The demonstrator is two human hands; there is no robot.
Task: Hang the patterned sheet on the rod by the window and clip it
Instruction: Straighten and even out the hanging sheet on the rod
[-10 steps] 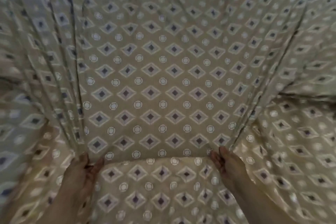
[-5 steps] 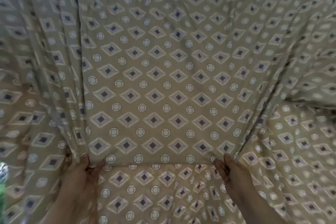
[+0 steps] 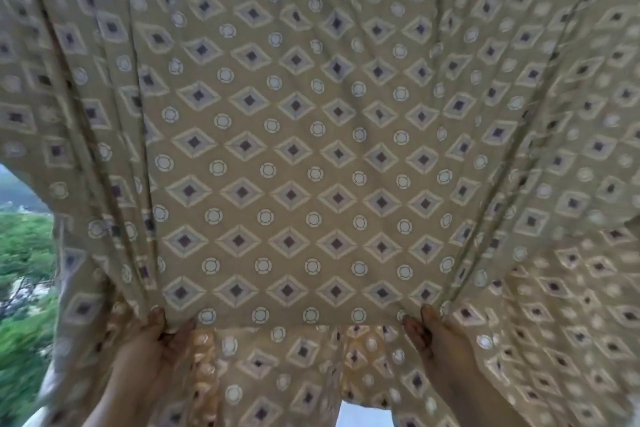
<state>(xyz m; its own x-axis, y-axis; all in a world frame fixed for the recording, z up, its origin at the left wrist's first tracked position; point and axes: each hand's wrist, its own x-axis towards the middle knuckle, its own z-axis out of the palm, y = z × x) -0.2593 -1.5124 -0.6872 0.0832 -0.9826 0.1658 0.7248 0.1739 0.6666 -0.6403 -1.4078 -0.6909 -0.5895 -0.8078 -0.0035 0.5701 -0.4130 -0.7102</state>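
Tan fabric sheet printed with dark-centred diamonds and white rings (image 3: 311, 149), raised and spread across nearly the whole view. Drawn flat in the middle, gathered into long pleats to left and right. Near edge of the flat panel stretched straight between the two hands, well apart. Left hand (image 3: 152, 350) pinching that edge at its left end, thumb and fingers closed on a bunch of folds. Right hand (image 3: 440, 343) clamped likewise on the right end. Pleats fanning far and upward from each grip, probably from the pull of both hands. More of the same sheet hanging slack below, between the forearms and off to the right. Held wide and taut like this most likely to keep one edge straight for laying over the rod. No rod and no clip in view, so hanging judged not yet done. Past the left edge of the cloth, blurred green treetops (image 3: 24, 270) outside the window. Low in the near gap, a pale bluish strip (image 3: 363, 412), too blurred to identify.
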